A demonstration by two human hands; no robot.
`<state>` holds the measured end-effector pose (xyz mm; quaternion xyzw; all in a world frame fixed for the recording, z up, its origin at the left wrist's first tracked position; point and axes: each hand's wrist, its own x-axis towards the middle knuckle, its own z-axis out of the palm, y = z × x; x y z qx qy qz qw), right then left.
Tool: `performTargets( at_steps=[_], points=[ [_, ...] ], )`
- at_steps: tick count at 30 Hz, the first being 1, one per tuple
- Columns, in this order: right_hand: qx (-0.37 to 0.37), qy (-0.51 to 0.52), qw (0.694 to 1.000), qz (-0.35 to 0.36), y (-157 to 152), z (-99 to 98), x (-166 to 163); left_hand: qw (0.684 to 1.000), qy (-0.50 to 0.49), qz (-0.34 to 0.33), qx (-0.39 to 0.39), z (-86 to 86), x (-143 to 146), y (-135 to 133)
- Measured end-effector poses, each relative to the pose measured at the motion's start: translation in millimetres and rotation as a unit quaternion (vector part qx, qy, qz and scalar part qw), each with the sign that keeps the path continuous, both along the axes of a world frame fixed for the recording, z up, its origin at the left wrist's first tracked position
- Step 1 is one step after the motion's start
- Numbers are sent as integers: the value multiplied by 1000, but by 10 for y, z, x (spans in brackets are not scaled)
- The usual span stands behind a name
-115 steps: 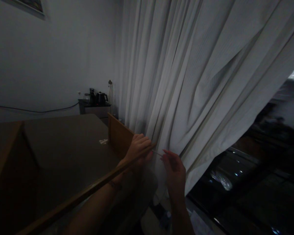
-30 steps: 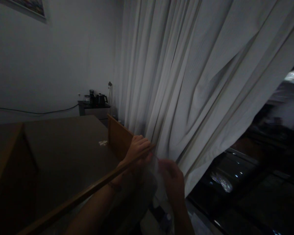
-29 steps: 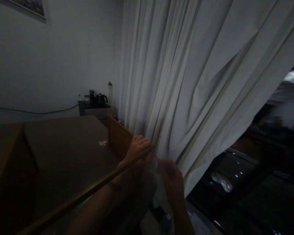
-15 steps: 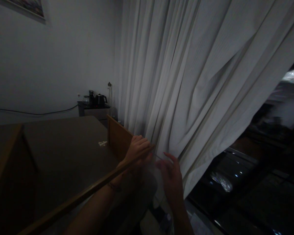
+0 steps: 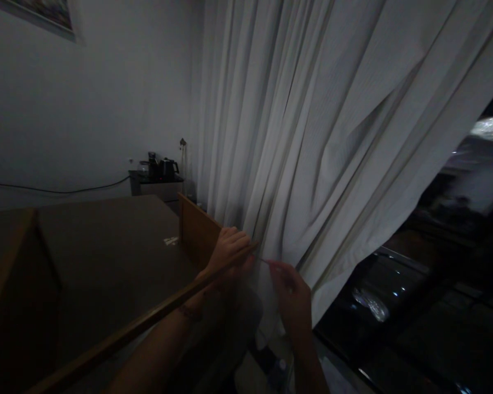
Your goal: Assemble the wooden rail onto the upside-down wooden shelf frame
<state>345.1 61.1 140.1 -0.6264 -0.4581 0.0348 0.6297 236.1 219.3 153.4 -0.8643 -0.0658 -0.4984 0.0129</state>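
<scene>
The room is very dim. My left hand (image 5: 229,250) is closed around the end of a long wooden rail (image 5: 139,328) that slants up from the lower left. Just to its right, my right hand (image 5: 290,293) pinches a thin pale strand (image 5: 263,261) that reaches toward the rail's end. Both hands rest against the lower folds of a white curtain (image 5: 332,137). What the strand is, I cannot tell.
A dark tabletop (image 5: 107,257) with a wooden side panel (image 5: 195,232) lies to the left. A small cabinet (image 5: 156,183) with a kettle stands at the far wall. A dark glossy surface (image 5: 394,312) shows at the lower right beyond the curtain.
My right hand spread its fingers half a second ago and now has closed to a pinch on the thin strand. My left hand has stayed on the rail end.
</scene>
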Motion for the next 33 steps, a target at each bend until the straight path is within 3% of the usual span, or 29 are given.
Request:
performTargets(
  at_steps=[5,15,23,30,33],
  points=[
    [8,106,993,45,1,40,-79,999,26,-4,-17,21,-23,-19],
    [54,36,998,18,69,-22,-46,998,55,5,-39,72,-63,-58],
    [55,61,997,15,28,-23,-77,998,59,8,-36,75,-62,-60],
    [79,-91,993,-4,-14,34,-12,999,27,12,-17,36,-24,-30],
    [63,-92,994,-5,-40,23,-24,999,31,8,-20,39,-28,-31]
  ],
)
